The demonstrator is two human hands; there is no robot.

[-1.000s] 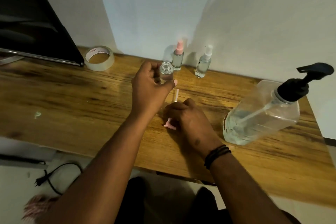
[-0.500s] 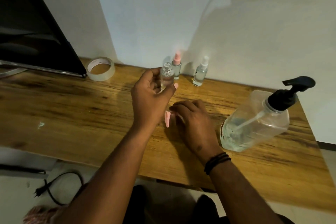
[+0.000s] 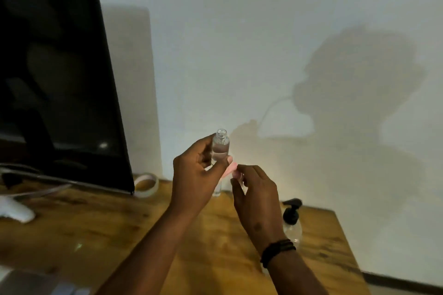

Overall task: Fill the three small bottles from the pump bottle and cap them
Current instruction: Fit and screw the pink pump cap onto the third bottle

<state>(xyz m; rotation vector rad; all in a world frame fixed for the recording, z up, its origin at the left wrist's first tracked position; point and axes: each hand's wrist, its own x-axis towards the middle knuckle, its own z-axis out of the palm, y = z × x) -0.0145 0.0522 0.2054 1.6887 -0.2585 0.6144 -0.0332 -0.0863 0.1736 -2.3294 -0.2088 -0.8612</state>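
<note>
Liquid fills the small uncapped clear glass bottle (image 3: 220, 146) nearly to its shoulder; the left hand (image 3: 199, 175) grips it upright above the wooden table (image 3: 96, 227). At its four o'clock, the right hand (image 3: 254, 189) pinches a pink spray cap (image 3: 232, 168). No writing is readable.

Two hands, the left hand (image 3: 196, 175) and the right hand (image 3: 256, 189); one uncapped small bottle (image 3: 220, 145) held up at centre; one pink cap (image 3: 231, 168) between the hands; one more small bottle (image 3: 218, 189), partly hidden behind the left hand at the far edge; one pump bottle (image 3: 291, 220) on the right; one tape roll (image 3: 146, 184) at far left; one dark monitor (image 3: 55, 79); one wooden table (image 3: 96, 230); one wristband (image 3: 278, 249)
</note>
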